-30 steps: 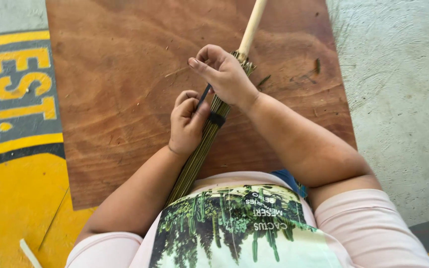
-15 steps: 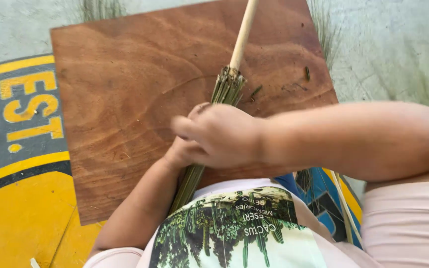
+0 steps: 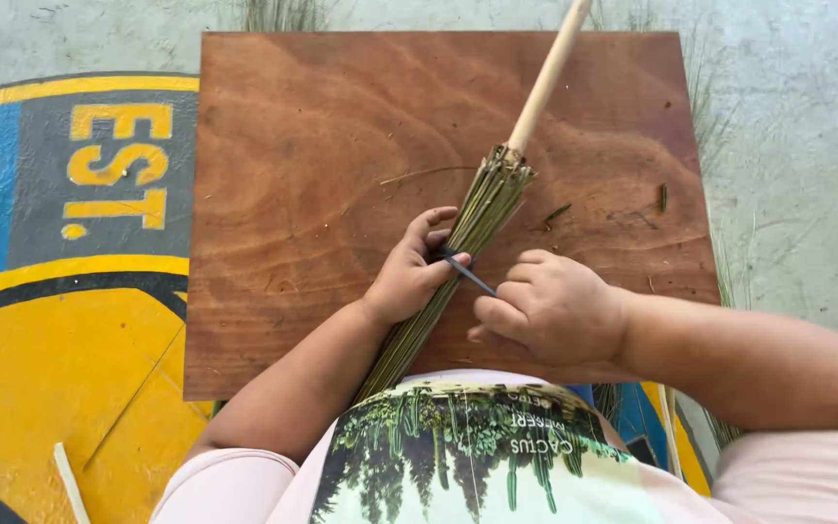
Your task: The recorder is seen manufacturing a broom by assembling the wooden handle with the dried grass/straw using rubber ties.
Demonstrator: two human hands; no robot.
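Observation:
A broom of thin green-brown sticks (image 3: 482, 209) is bound around a pale wooden handle (image 3: 547, 73) and lies slanted across a brown wooden board (image 3: 322, 165). My left hand (image 3: 409, 272) grips the stick bundle from the left side. A dark thin strap (image 3: 467, 275) wraps the bundle by that hand, and its free end runs right into my right hand (image 3: 550, 311), which pinches it with closed fingers. The lower part of the bundle disappears behind my shirt.
The board rests on a painted floor with yellow, blue and grey areas (image 3: 60, 320) at left and bare concrete (image 3: 797, 146) at right. Loose sticks lie beyond the board's far edge (image 3: 278, 15) and by my right arm (image 3: 671, 442). A pale stick (image 3: 70, 480) lies at lower left.
My right hand has come down from above the bundle to its right side, pulling the strap's end out sideways. The camera view has tilted to show more of the board.

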